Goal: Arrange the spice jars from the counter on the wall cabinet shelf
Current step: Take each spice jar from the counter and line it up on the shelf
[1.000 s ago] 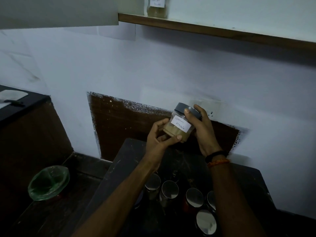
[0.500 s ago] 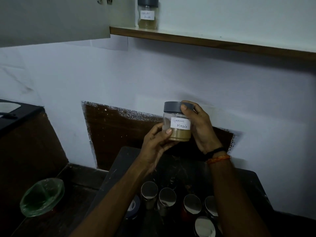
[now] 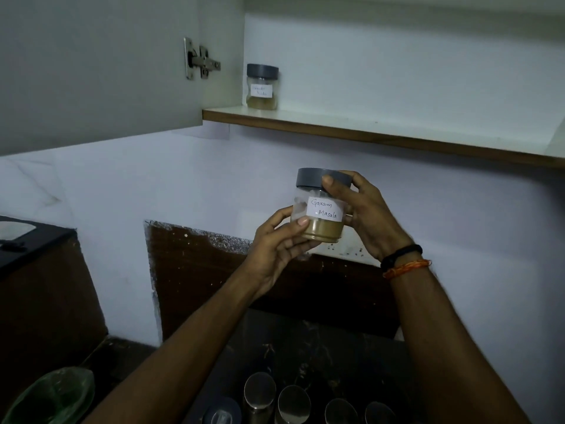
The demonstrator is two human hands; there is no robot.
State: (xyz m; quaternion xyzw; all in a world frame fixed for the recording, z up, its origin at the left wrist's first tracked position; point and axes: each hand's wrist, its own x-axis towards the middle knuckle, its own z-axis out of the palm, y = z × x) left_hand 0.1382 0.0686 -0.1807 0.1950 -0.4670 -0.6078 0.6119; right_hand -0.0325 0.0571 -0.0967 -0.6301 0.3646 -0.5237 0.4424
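1. Jar of garam masala (image 3: 321,209) sits upright in mid-air between both hands, below the wall cabinet shelf (image 3: 351,130) and in front of the white wall; its grey lid is on and its handwritten label reads "Garam Masala", with brown powder filling the lower part.
2. Left hand (image 3: 281,243) cups the jar from below and from the left, with the thumb pressed against the lower front of the glass.
3. Right hand (image 3: 363,215) grasps the jar from the right, with the thumb laid on the lid's front edge and the fingers curled round the back.
4. Right wrist carries a black band (image 3: 402,255) and an orange thread (image 3: 406,267).
5. Second spice jar (image 3: 262,87) with a grey lid and a white label stands upright at the left end of the shelf, just beside the cabinet's side wall.
6. Cabinet door (image 3: 101,68) stands open at the left, its metal hinge (image 3: 200,58) showing.
7. Several steel-lidded containers (image 3: 293,400) stand on the dark counter (image 3: 336,347) at the bottom edge.
8. Green-lined bin (image 3: 52,396) sits at the lower left.
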